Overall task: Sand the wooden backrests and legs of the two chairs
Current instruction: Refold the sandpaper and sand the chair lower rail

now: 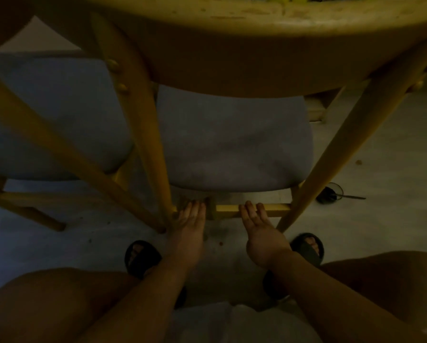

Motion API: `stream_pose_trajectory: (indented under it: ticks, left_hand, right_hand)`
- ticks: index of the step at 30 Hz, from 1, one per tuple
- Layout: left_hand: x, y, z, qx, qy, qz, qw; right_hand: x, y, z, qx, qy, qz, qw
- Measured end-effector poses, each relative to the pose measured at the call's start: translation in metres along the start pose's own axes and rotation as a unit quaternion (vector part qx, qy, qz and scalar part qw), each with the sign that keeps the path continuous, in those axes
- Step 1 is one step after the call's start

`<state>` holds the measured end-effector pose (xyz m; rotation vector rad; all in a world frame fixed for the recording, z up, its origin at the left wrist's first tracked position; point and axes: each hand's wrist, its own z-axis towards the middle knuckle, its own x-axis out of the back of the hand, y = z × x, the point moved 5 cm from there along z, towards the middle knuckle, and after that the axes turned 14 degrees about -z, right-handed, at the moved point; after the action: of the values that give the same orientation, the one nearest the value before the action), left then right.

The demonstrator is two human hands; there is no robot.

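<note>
- Knees and white shorts (232, 323) fill the bottom edge; person crouched, both forearms reaching forward between the knees.
- 2 feet in dark sandals, left sandal (140, 256) and right sandal (306, 247), planted on the floor (380, 157) just behind the hands.
- Left hand (188, 224): fingers straight, pressed flat on a sanding block or pad (208, 206) against the low rear rung (232, 210), hard against the left rear leg (145, 134). Too dim to tell which it is.
- Right hand (258, 225): fingers extended, lightly spread, resting on the rung's top edge; not wrapped around it.
- Near chair: curved backrest (232, 53) spans the top of frame, grey seat cushion (232, 142) below it, right rear leg (336, 154) slanting out.
- 2nd chair (46, 115) just beside on the left, its leg crossing close to the near chair's left leg; tight gap there.
- Open floor to the right; small dark object with a thin handle (331, 193) lies there, apart from the chair.
</note>
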<state>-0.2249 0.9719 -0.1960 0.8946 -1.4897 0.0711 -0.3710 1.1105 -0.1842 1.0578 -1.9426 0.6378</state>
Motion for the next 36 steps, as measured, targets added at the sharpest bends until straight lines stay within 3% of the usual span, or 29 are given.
stream_pose_trajectory:
  ticks: [5,11,15,19,27,36]
  left_hand:
    - [0.001,0.000,-0.001,0.038,0.016,0.004,0.999]
    - [-0.018,0.042,0.009,-0.099,-0.044,0.037,0.993]
    - [0.018,0.014,0.006,-0.092,0.060,0.028,0.993]
    - [0.045,-0.003,0.012,-0.070,0.057,0.039,0.995]
    - [0.020,0.063,0.035,-0.210,0.045,0.061,0.975]
    - [0.038,-0.003,0.017,-0.083,0.046,0.026,0.995]
  right_hand:
    - [0.002,-0.001,0.000,-0.010,-0.007,0.017,1.000]
    - [0.005,0.005,-0.001,0.004,-0.003,0.010,1.000]
    - [0.007,0.007,0.000,0.013,0.003,0.023,1.000]
    - [0.005,0.002,0.000,0.006,0.008,0.034,0.999]
    - [0.004,0.004,0.000,0.006,0.020,0.035,0.999]
    - [0.004,0.006,0.001,0.020,0.036,0.047,0.998]
